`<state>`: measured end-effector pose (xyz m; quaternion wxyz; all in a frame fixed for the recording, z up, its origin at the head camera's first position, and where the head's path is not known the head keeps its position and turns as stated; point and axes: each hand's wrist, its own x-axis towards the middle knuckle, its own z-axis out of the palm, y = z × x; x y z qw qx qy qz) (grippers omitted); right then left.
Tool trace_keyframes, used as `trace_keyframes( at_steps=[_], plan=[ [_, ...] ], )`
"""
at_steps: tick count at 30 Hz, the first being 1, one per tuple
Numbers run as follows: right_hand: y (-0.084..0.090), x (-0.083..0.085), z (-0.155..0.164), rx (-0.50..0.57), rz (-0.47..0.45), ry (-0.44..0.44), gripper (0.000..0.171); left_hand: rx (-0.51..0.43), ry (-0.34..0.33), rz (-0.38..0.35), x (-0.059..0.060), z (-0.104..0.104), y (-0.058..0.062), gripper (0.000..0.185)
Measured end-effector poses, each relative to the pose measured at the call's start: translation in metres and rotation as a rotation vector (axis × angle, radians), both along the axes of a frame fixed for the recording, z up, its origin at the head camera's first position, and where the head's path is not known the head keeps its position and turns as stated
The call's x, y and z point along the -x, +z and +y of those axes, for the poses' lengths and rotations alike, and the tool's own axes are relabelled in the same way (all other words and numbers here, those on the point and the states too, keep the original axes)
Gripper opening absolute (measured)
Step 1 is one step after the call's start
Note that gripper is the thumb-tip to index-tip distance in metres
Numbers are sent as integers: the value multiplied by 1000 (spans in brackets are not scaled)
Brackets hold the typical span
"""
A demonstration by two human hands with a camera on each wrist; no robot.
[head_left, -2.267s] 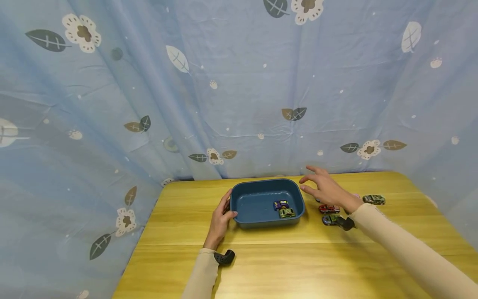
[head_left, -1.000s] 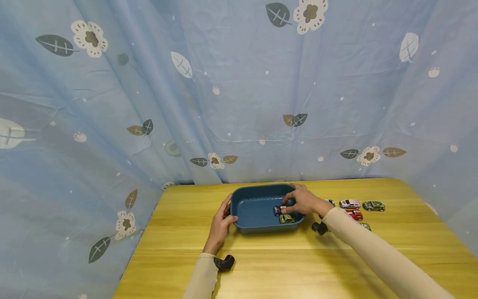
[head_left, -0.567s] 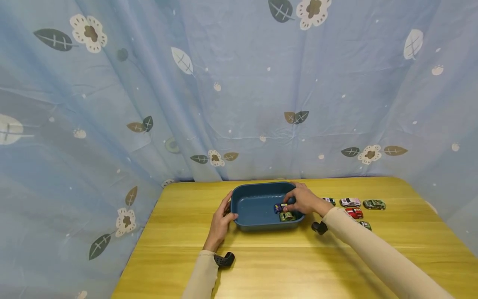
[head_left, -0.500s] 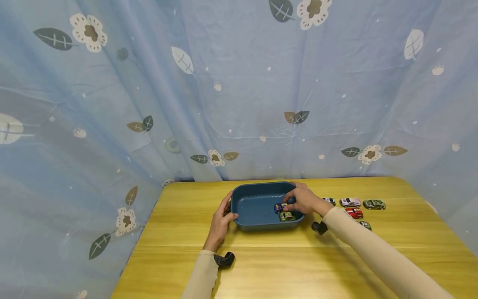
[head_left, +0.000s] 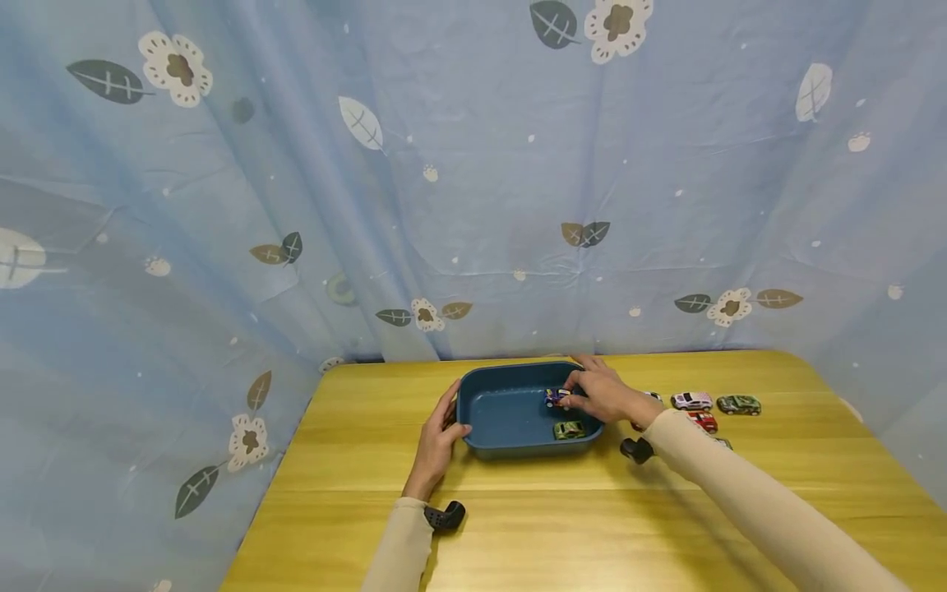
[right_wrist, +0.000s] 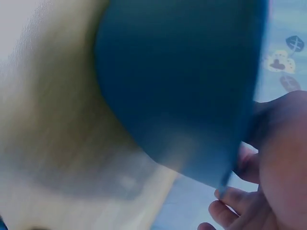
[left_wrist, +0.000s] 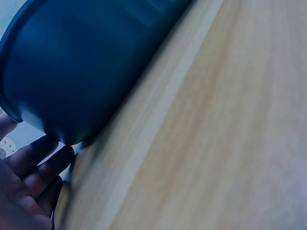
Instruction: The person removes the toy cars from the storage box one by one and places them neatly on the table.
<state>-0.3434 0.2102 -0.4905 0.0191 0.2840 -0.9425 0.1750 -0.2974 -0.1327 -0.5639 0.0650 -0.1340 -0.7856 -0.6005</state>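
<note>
— So, where do things stand with the toy cars?

— One green toy car [head_left: 568,429] lies on the floor of the blue bin [head_left: 503,411], near its right wall. The right hand [head_left: 601,393] reaches over the bin's right rim and pinches a purple toy car [head_left: 555,397] between thumb and fingertips, held inside the bin toward the back; whether it touches the floor I cannot tell.

— And the other hand?

— The left hand [head_left: 436,436] rests against the bin's left wall, thumb on the near corner, fingers lying fairly straight along the outside. The left wrist view shows those fingers [left_wrist: 33,163] beside the bin's underside.

— How much is left?

— By my judgement, less than half is done. On the wooden table [head_left: 518,510] right of the bin a white car [head_left: 691,400], a dark green car [head_left: 738,404] and a red car [head_left: 701,421] wait, with one or two more partly hidden behind the right sleeve.
</note>
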Motion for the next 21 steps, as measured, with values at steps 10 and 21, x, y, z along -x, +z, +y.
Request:
trace_keyframes(
  at_steps=[10,21],
  plan=[
    [35,-12,21,115,-9,47,18,-16,4,-12,2,-2,-2,82],
    [62,-24,60,138,-78,17,28,-10,-2,-3,2,-2,-2,81]
  ],
)
